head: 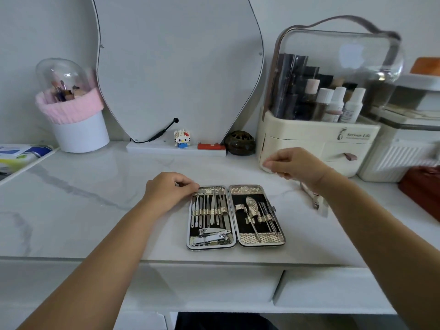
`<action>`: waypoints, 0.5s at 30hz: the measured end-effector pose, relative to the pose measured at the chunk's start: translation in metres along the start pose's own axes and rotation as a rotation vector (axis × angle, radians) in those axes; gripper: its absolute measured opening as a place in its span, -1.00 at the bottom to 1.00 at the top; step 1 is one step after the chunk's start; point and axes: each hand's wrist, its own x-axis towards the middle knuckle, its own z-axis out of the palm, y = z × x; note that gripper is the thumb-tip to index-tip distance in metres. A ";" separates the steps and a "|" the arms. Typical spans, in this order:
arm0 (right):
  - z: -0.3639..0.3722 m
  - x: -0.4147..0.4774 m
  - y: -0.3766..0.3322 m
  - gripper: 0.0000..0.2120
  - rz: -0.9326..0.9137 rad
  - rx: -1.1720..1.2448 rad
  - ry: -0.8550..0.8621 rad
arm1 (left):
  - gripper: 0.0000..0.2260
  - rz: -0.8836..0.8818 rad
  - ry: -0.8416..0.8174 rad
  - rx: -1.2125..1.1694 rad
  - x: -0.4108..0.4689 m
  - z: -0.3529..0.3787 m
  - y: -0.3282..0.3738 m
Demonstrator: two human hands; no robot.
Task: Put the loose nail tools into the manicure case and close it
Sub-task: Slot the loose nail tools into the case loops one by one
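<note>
1. Evidently, case [260, 238] lies open flat at 6 o'clock; left hand [166, 189] grips its 11 o'clock corner, likely steadying it.
2. Nipper [312, 196] lies loose at case's 2 o'clock, under curled right hand [297, 165]; whether that hand holds anything cannot be told.

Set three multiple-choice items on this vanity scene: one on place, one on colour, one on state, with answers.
1. The loose nipper lies: A) inside the case B) on the table right of the case C) left of the case.
2. The brush pot's cuff is: A) pink B) green C) black.
3. The case is: A) shut B) open flat C) standing upright.
Answers: B, it lies beside the case's right half; A, pink knit rim; B, both halves show their tools.
</note>
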 end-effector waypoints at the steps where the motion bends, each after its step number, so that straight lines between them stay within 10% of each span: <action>1: -0.011 -0.007 0.010 -0.92 0.028 -0.035 0.014 | -0.91 0.009 -0.006 0.009 0.000 0.000 0.000; 9: -0.052 -0.044 0.065 -0.91 0.196 -0.169 0.230 | -0.94 0.048 -0.020 0.033 -0.003 -0.002 0.001; 15: -0.060 -0.062 0.086 -0.55 0.270 -0.346 0.153 | -0.91 0.057 -0.023 0.041 -0.003 -0.003 0.002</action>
